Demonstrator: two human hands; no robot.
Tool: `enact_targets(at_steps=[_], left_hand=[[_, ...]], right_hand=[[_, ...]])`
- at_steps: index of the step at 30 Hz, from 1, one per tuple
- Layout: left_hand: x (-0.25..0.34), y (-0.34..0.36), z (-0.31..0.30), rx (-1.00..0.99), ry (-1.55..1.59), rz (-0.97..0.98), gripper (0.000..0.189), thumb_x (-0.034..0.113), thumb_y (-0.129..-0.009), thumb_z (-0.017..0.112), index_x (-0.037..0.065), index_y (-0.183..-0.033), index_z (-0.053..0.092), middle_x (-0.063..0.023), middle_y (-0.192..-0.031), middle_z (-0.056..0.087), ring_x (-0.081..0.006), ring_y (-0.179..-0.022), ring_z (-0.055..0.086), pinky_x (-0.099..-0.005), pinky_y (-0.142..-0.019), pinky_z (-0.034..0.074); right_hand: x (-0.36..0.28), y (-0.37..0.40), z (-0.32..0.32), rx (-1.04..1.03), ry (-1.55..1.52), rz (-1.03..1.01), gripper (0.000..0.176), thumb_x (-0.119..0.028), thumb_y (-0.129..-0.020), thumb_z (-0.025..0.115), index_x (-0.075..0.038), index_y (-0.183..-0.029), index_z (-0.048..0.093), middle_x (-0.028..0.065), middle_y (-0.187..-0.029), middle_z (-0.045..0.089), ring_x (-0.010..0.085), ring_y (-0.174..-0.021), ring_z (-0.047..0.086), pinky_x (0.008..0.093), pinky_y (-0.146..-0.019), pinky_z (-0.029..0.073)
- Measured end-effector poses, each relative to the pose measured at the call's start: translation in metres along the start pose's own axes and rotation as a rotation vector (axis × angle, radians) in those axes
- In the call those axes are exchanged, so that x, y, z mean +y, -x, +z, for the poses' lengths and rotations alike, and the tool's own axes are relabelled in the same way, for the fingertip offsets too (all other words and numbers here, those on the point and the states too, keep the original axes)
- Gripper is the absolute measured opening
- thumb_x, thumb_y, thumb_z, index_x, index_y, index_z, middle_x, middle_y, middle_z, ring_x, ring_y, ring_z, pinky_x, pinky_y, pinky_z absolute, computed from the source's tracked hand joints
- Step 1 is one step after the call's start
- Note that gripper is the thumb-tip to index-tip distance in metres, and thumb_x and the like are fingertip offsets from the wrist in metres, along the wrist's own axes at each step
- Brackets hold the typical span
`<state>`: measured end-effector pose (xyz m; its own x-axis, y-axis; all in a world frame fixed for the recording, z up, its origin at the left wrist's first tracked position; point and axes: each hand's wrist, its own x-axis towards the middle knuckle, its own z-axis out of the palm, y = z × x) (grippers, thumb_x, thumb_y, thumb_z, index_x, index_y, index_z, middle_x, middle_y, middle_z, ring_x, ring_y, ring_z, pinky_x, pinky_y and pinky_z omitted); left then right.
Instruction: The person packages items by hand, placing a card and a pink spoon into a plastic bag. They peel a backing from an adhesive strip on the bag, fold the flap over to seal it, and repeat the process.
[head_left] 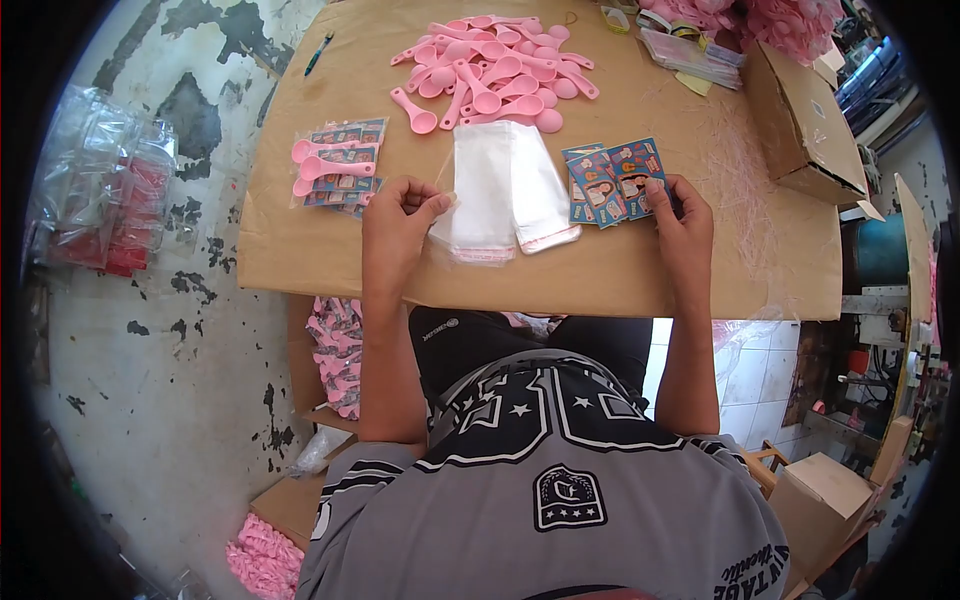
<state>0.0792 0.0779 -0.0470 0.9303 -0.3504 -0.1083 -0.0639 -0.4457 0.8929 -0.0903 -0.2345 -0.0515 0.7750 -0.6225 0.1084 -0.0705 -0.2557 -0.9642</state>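
Note:
My left hand point(408, 205) pinches the left edge of a clear plastic bag point(482, 190) lying on the brown tabletop. Just right of that bag lies a stack of clear bags point(540, 185) with red-marked flaps. The fingers of my right hand point(680, 205) are closed on the right edge of a blue printed card point(636, 172). More blue cards point(594, 190) lie under and beside it. Left of my left hand, pink spoons point(342, 167) rest on bagged cards point(362, 133). A heap of loose pink spoons point(500, 68) lies beyond the bags.
A cardboard box point(805, 130) stands at the table's right side, with pink items point(795, 22) behind it. A pen point(319, 54) lies at the far left. Below the table's left edge is a box of bagged pink items point(337, 350).

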Motion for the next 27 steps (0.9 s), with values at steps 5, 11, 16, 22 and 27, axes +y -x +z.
enact_targets(at_steps=[5,11,16,22,27], left_hand=[[-0.004,0.0,0.0,0.057,0.371,0.038,0.035,0.015,-0.102,0.069,0.0,-0.13,0.054,-0.0071,-0.087,0.072,-0.0108,-0.074,0.067,-0.0246,-0.065,0.052],[0.014,0.019,0.005,-0.085,1.035,-0.028,0.033,0.01,-0.103,0.067,0.005,-0.132,0.055,-0.0133,-0.113,0.075,-0.018,-0.097,0.074,-0.0279,-0.084,0.06],[0.02,0.03,0.033,-0.042,1.219,-0.095,0.033,0.009,-0.1,0.07,0.005,-0.131,0.059,-0.0153,-0.127,0.071,-0.0223,-0.112,0.072,-0.0317,-0.094,0.062],[0.03,0.042,0.055,0.027,1.252,-0.076,0.029,0.01,-0.1,0.07,0.002,-0.126,0.06,-0.0182,-0.129,0.069,-0.026,-0.118,0.07,-0.0348,-0.099,0.059],[0.046,0.048,0.064,0.066,1.341,-0.048,0.03,0.011,-0.101,0.07,-0.002,-0.125,0.057,-0.0223,-0.129,0.069,-0.0285,-0.12,0.069,-0.0381,-0.105,0.056]], right_hand=[[-0.011,0.009,-0.002,0.044,-0.102,-0.004,0.028,-0.027,-0.105,0.067,0.0,-0.109,0.072,-0.0032,-0.086,0.065,0.0032,-0.076,0.05,0.0215,-0.066,0.04],[-0.032,0.028,0.012,-0.09,-0.188,-0.031,0.024,-0.02,-0.103,0.069,0.0,-0.117,0.069,-0.003,-0.092,0.068,0.0021,-0.078,0.054,0.0202,-0.066,0.044],[-0.048,0.051,0.041,-0.316,-0.28,0.052,0.024,-0.016,-0.101,0.072,-0.001,-0.118,0.067,-0.0017,-0.093,0.07,0.0021,-0.075,0.057,0.0203,-0.064,0.047],[-0.049,0.06,0.066,-0.307,-0.361,0.115,0.019,-0.018,-0.102,0.071,-0.001,-0.111,0.067,-0.0017,-0.087,0.068,0.002,-0.068,0.057,0.019,-0.061,0.046],[-0.051,0.064,0.072,-0.263,-0.401,0.092,0.017,-0.017,-0.103,0.07,-0.001,-0.108,0.066,-0.0011,-0.087,0.069,0.0023,-0.068,0.058,0.0188,-0.061,0.047]])
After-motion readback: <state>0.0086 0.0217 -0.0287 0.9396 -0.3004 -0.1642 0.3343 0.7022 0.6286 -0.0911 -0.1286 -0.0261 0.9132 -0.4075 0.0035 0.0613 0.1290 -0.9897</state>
